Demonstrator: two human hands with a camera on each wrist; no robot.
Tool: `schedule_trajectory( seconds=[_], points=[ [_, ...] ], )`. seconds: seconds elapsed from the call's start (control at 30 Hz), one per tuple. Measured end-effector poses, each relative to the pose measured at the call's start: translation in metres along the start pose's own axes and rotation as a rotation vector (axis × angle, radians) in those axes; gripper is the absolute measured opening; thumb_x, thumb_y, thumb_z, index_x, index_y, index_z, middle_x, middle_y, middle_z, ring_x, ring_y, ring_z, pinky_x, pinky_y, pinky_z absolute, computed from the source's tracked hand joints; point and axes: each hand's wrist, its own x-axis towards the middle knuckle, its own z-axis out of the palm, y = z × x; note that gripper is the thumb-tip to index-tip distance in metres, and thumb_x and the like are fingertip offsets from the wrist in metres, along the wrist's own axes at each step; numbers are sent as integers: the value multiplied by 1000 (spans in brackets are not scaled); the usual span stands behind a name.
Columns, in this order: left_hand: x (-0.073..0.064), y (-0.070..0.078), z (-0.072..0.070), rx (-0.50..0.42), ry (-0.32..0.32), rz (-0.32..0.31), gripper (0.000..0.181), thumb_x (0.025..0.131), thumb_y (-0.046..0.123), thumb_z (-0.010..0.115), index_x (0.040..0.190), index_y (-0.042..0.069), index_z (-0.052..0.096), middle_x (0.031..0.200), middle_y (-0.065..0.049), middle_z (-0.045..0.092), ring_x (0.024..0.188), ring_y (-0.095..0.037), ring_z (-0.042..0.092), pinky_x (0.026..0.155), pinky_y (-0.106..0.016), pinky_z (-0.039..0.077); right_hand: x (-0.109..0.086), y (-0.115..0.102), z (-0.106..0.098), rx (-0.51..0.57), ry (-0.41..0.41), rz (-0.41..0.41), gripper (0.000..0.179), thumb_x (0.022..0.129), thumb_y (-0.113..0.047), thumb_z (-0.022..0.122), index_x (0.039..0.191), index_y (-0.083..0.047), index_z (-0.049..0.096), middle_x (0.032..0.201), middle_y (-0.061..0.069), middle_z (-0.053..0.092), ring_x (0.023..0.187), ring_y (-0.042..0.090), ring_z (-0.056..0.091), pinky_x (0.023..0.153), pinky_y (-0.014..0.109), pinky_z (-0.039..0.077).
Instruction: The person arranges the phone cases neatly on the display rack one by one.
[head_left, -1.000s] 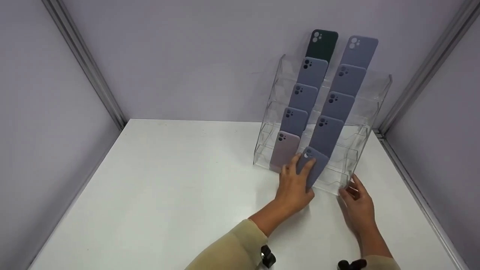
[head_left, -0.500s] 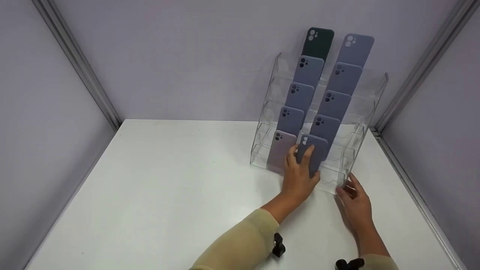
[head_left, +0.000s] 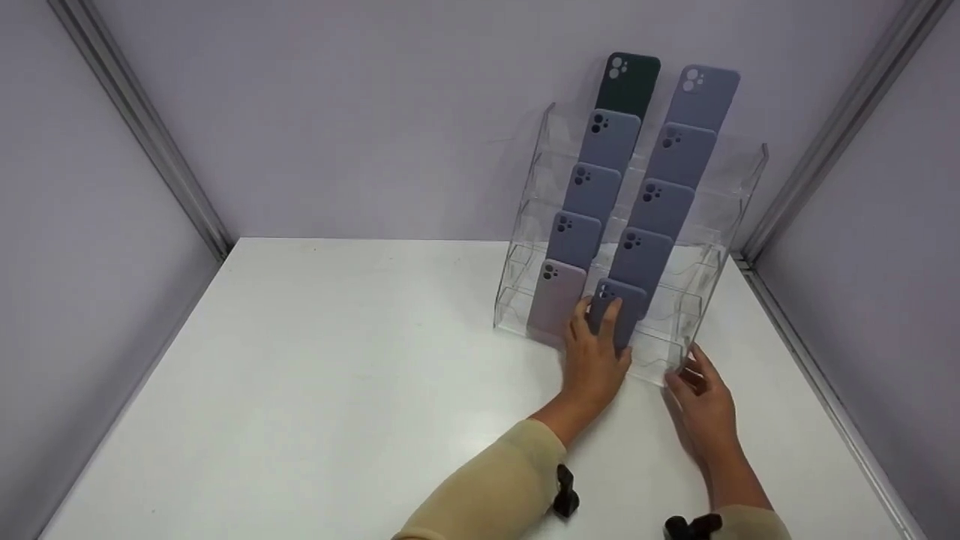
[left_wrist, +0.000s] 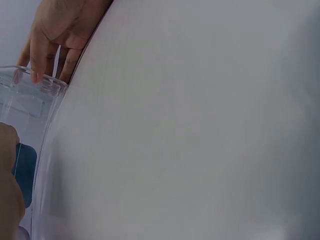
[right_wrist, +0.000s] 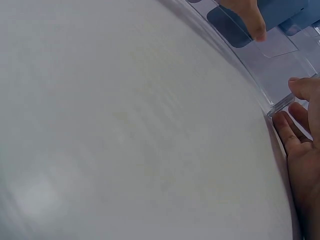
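Observation:
My left hand (head_left: 592,367) grips a blue-grey phone case (head_left: 631,311) at the right column's lowest tier of a clear acrylic display rack (head_left: 656,360). One finger lies along the case's front, near the camera cutouts. The right wrist view shows the lower end of the case (right_wrist: 232,30) behind the rack's front wall, with the left thumb beside it. My right hand (head_left: 705,405) pinches the rack's front right corner, thumb on one side of the panel and fingers on the other. A pink case (head_left: 553,300) stands just left of the left hand.
Above, the rack's two columns hold several blue-grey cases (head_left: 651,251) and a dark green one (head_left: 630,82) at the top left. The rack stands on a white table (head_left: 337,360) close to the back wall (head_left: 375,120). A side wall (head_left: 870,225) rises at the right.
The blue-grey case in my left hand first rose and straightened against the bottom tier, then slid down a little. My right hand keeps its hold on the rack corner. The head view shifted slightly.

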Motion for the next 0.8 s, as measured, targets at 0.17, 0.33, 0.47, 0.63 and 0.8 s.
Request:
schedule_trajectory(
  seconds=[0.17,0.33,0.47,0.63,0.8],
  points=[
    [2,1,-2,81,-30,-12,93,89,43,89,162,47,32,164,-9,38,137,-30,53,99,-43,59,1,-1,0,6,3,5,80,109,-38,66,174,-36,20,172,14,43,153,30,48,95,1,38],
    [2,3,-5,144,-47,1,94,90,47,88,164,46,30,164,-9,36,134,-28,54,98,-40,58,0,-2,1,10,4,-14,80,110,-39,65,175,-34,19,170,13,44,150,27,47,95,0,40],
    [2,3,-7,165,-57,14,95,89,49,88,165,46,31,162,-9,37,133,-27,54,99,-39,57,-1,-2,1,10,6,-29,79,110,-38,63,175,-33,18,169,13,45,150,27,47,95,-1,40],
    [3,4,-7,194,-94,-8,96,89,52,87,166,48,29,161,-9,38,133,-27,54,98,-38,57,-1,0,1,17,2,-20,80,110,-36,64,175,-35,17,170,14,44,152,29,47,94,-1,40],
    [2,8,-10,199,-132,-27,98,91,51,86,168,49,25,164,-10,35,140,-29,52,102,-39,57,0,1,1,14,1,-6,80,111,-36,64,175,-36,16,172,14,42,153,31,47,93,-1,40]
  ],
)
